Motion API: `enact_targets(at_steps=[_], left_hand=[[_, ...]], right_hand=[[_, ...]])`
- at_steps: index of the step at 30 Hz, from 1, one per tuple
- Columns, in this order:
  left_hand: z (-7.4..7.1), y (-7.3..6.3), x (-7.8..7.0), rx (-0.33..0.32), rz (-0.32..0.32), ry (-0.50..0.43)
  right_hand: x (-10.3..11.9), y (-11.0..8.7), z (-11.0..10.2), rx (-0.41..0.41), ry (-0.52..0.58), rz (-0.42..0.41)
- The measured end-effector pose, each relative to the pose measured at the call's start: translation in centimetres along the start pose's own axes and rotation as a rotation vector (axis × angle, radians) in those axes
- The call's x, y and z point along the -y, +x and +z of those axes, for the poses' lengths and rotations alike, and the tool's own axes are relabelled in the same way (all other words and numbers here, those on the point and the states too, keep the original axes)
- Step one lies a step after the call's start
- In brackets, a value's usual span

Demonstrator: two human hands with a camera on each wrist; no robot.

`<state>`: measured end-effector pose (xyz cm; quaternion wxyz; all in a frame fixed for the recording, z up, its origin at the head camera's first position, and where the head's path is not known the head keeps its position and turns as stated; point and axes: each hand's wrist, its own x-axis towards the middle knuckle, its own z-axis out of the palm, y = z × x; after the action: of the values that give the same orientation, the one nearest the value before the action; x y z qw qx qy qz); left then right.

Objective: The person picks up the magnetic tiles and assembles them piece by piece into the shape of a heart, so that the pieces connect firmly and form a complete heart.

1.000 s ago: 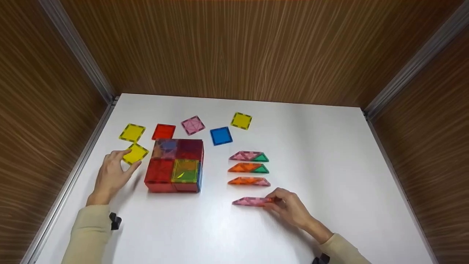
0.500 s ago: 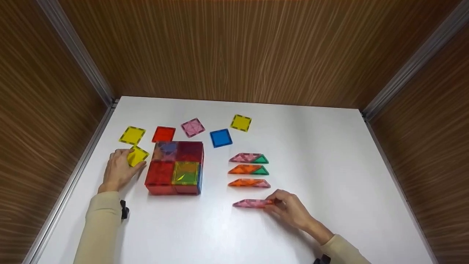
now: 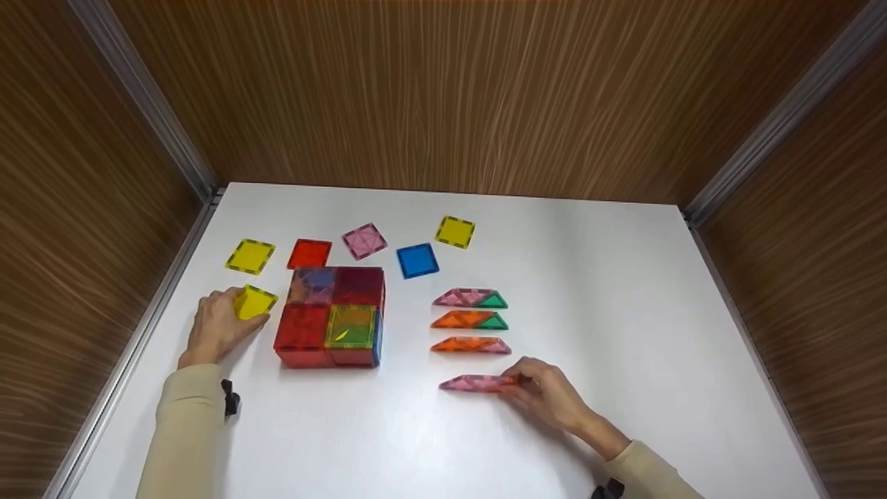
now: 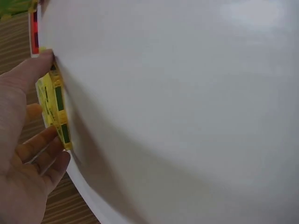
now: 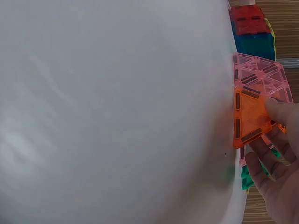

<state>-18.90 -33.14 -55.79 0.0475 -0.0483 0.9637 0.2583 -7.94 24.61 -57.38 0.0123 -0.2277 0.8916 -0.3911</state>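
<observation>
At the left, my left hand [image 3: 219,323] grips a yellow square magnetic tile [image 3: 256,302] between thumb and fingers. In the left wrist view that tile [image 4: 59,105] is tilted over the white table. My right hand [image 3: 549,394] pinches the orange triangular end [image 5: 250,116] of a trapezoid of pink and orange magnetic tiles [image 3: 471,383], which stands on its long edge. Behind it are three more trapezoids in a row: an orange and pink one [image 3: 468,345], an orange and green one [image 3: 466,320], and a pink and green one [image 3: 468,299].
A red box of magnetic tiles [image 3: 303,326] stands right of my left hand, a yellow-edged tile on one corner. Loose square tiles lie behind: yellow [image 3: 250,256], red [image 3: 309,254], pink [image 3: 364,241], blue [image 3: 418,261] and another yellow [image 3: 455,232]. Wood-grain walls [image 3: 443,97] surround the white table.
My left hand has closed on the nearer yellow tile and drawn it a little toward me, away from the yellow tile behind it. The right hand has kept its place on the trapezoid.
</observation>
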Motion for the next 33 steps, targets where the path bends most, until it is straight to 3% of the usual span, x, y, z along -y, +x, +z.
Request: enact_targets(at_steps=[4,8,12,15,20,26,29,33], left_hand=[[-0.6,-0.9,0.7,0.021,-0.024,-0.009],[-1.4,-1.7,1.0,-0.004,-0.025,-0.015],[-2.7,-2.5,0.4,-0.066,-0.011,-0.031],[-4.0,-3.0,-0.5,-0.149,0.039,-0.040],[-5.8,-3.8,-3.0,-0.275,0.138,-0.055],[-7.1,-4.6,-7.2,-0.365,0.261,-0.102],[-7.2,-5.0,-9.7,-0.384,0.348,-0.129],[-6.5,-5.5,-12.7,-0.353,0.457,-0.162]], right_hand=[[0.0,0.0,0.0,0.012,0.000,0.012],[0.1,0.1,-0.1,0.013,-0.001,0.011],[0.1,0.1,-0.2,0.016,0.009,0.016],[0.1,0.0,-0.1,0.018,0.010,0.016],[-0.2,0.0,0.0,0.011,0.009,0.002],[-0.3,0.1,0.0,0.002,0.013,-0.017],[-0.2,0.1,0.0,0.008,0.019,-0.009],[-0.1,0.0,-0.1,0.020,0.022,0.005]])
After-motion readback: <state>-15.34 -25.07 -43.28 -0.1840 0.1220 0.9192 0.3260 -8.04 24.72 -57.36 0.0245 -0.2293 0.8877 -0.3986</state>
